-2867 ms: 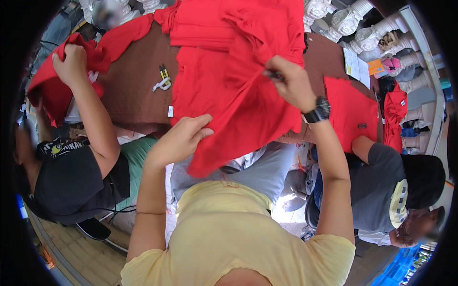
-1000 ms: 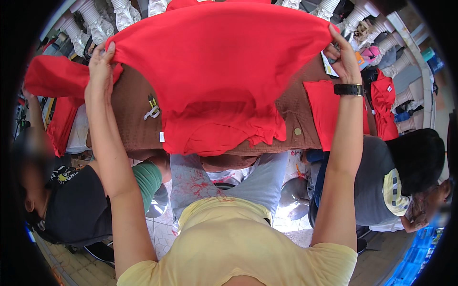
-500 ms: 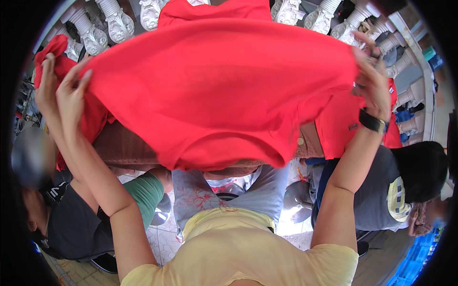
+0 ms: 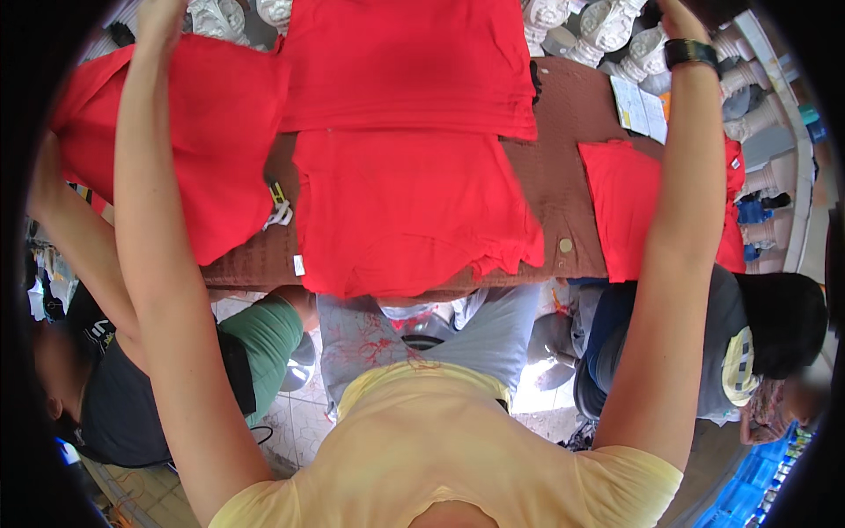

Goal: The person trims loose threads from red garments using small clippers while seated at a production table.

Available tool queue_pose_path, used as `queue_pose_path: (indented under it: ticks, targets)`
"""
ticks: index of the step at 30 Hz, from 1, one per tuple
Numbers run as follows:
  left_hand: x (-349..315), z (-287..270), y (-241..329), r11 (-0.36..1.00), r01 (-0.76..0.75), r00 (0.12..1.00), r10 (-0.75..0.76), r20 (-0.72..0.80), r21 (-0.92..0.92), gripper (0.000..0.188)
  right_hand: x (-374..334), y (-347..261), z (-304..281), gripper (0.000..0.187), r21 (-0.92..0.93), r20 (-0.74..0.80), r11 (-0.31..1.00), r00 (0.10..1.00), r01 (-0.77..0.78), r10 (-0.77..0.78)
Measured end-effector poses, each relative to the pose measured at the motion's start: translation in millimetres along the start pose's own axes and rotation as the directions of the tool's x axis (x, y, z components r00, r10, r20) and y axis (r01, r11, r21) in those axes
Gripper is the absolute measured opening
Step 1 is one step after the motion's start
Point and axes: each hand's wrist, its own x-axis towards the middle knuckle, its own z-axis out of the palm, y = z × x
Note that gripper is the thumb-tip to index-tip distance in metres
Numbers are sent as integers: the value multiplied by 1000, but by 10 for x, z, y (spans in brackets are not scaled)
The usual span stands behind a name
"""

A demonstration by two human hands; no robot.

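My left hand (image 4: 161,19) is raised at the top edge of the view, its fingers cut off or hard to make out. Also lifted to the top edge is my right hand (image 4: 681,19), with a dark watch on the wrist; its fingers are out of sight. No cloth shows stretched between the hands, and whether they hold the red shirt above the view I cannot tell. Below my arms, a red shirt (image 4: 409,207) lies spread on the brown-covered table (image 4: 563,176). More red cloth (image 4: 405,66) lies beyond it, overlapping its far edge.
A co-worker's arm (image 4: 84,229) reaches to red cloth (image 4: 207,141) at left, beside a small yellow-and-white tool (image 4: 279,209). At right are folded red cloth (image 4: 616,202), a booklet (image 4: 640,110) and a round disc (image 4: 566,245). White balusters (image 4: 607,26) stand beyond; another person (image 4: 775,321) sits right.
Both my arms have swung up and away. The red shirt stretched between my hands has left the view, uncovering the red cloth on the table. The co-worker's cloth at left is now spread wider.
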Motion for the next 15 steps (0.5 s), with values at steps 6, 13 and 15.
queue_pose_path:
  ticks: [6, 13, 15]
  targets:
    - [-1259, 129, -1105, 808, -65, 944, -141, 299, 585, 39, -1013, 621, 398, 33, -382, 220, 924, 971, -4, 95]
    - [-3951, 754, -605, 893, -8, 493, -389, 779, 451, 19, -3424, 151, 422, 64, -624, 607, 762, 508, -172, 611]
    - [-4411, 896, -474, 914, 169, 463, -404, 789, 370, 20, -3780, -39, 430, 61, -686, 528, 691, 497, -227, 688]
